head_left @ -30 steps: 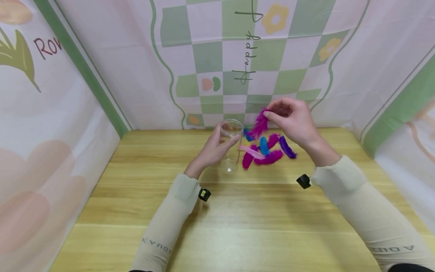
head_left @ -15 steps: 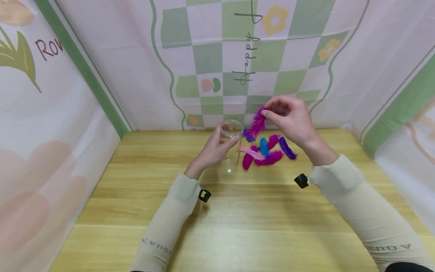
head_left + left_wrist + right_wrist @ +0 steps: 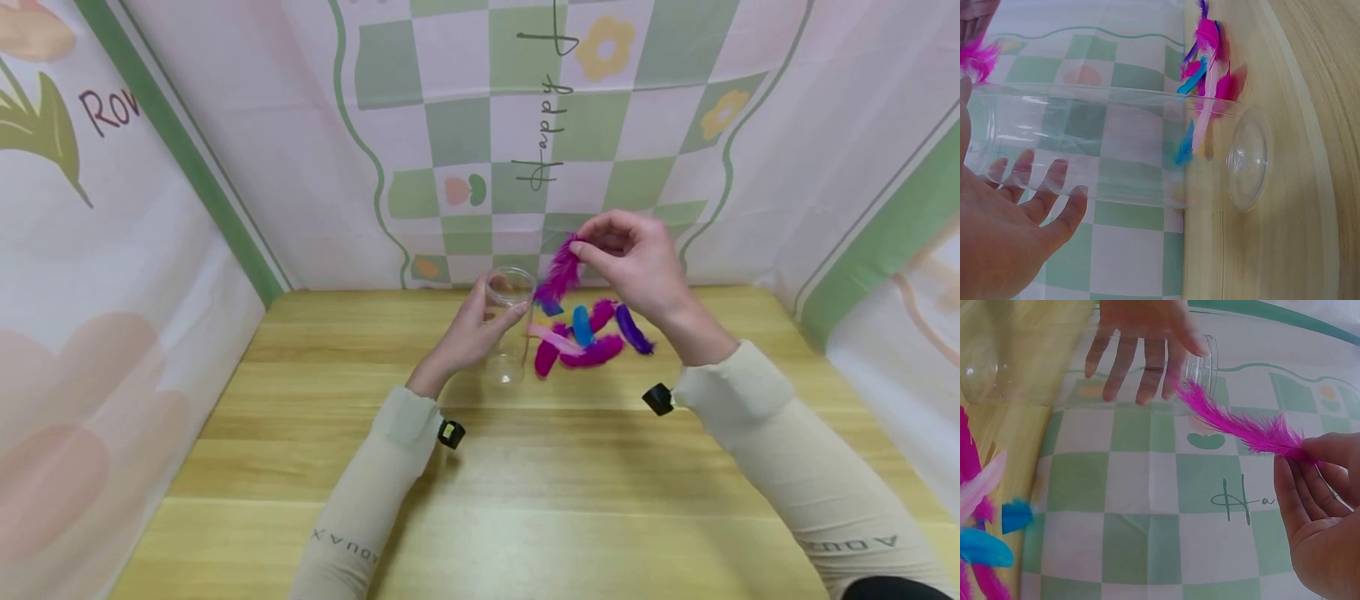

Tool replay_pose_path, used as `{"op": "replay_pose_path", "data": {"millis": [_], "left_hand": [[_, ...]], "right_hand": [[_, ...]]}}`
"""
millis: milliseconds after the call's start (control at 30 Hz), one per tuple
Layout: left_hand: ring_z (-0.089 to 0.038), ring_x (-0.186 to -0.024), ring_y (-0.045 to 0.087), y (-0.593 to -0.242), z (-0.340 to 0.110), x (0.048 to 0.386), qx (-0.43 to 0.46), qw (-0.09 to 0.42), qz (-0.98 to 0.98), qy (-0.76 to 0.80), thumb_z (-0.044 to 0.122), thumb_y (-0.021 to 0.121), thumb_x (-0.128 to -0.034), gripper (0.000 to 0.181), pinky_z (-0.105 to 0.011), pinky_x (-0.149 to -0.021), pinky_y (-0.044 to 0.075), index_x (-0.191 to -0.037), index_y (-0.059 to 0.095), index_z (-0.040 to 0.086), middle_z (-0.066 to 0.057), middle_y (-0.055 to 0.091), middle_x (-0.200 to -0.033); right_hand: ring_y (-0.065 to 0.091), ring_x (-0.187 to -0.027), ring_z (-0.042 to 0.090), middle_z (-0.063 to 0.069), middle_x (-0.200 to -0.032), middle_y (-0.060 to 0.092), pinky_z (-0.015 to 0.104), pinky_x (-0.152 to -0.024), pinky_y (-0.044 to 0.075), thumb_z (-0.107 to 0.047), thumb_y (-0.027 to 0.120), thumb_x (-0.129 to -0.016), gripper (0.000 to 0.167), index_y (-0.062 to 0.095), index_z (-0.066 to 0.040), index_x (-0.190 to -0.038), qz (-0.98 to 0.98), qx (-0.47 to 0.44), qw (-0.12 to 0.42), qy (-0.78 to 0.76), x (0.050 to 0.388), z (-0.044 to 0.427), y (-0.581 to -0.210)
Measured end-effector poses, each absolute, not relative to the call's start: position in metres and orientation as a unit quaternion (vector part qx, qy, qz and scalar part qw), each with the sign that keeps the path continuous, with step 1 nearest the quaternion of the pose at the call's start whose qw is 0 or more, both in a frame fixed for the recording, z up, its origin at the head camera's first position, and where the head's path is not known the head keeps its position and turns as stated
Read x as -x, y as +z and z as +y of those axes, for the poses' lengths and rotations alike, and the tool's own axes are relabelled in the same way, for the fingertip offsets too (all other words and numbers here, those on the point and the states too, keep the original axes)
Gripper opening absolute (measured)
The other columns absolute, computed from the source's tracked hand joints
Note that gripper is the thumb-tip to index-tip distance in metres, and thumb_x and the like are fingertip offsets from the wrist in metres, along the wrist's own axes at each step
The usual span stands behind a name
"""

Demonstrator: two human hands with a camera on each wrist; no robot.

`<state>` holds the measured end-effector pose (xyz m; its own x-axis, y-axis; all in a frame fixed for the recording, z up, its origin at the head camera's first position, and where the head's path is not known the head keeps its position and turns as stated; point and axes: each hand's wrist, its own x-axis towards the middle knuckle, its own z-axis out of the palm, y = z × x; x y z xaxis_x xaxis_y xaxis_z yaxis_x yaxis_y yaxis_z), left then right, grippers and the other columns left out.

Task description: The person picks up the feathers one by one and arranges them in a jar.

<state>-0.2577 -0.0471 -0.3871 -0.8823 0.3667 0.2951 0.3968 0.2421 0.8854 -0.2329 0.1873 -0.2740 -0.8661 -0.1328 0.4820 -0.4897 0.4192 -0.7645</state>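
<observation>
1. As the head view looks down, a pale wood-grain surface (image 3: 480,508) fills the lower part, with a back cloth (image 3: 517,100) rising behind it like a wall and printed side cloths (image 3: 75,317) to left and right. The back cloth carries green and white checks, flowers and the word "Happy", read from bottom to top.
2. Within that view, the left hand (image 3: 472,325) grips a clear jar (image 3: 512,340), which is upright, long axis vertical, mouth uppermost. The right hand (image 3: 645,262) pinches a magenta feather (image 3: 561,271) above the surface; it slants from the fingertips down and leftward, lower end near the jar's rim.
3. Beside the jar, loose feathers (image 3: 595,352) in magenta, light pink, blue and purple lie on the surface at mixed angles.
4. From the left wrist, the scene is turned: the surface stands as a band on the right, the checked cloth left of it. The jar spans the frame, mouth left, base right, the left hand's fingers against its side. Only part of the held feather shows, near the mouth.
5. From the right wrist, checks fill the background. The jar's mouth points right; the pinched feather runs up and left, its tip overlapping the rim. Whether it is inside, I cannot tell.
</observation>
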Motion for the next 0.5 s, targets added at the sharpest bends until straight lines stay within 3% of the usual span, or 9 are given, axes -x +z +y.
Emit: {"op": "replay_pose_path", "data": {"millis": [500], "left_hand": [[-0.023, -0.12, 0.053, -0.387, -0.0471, 0.2566, 0.242, 0.013, -0.795, -0.556, 0.045, 0.06, -0.1026, 0.064, -0.048, -0.107, 0.046, -0.149, 0.036, 0.009, -0.006, 0.049, -0.139]], "right_hand": [[0.069, -0.085, 0.018, 0.005, -0.096, 0.075, 0.02, -0.077, 0.056, -0.013, 0.074, -0.095, 0.016, 0.071, 0.001, -0.103, -0.807, -0.199, 0.189, 0.524, 0.2309, 0.1818, -0.2729]]}}
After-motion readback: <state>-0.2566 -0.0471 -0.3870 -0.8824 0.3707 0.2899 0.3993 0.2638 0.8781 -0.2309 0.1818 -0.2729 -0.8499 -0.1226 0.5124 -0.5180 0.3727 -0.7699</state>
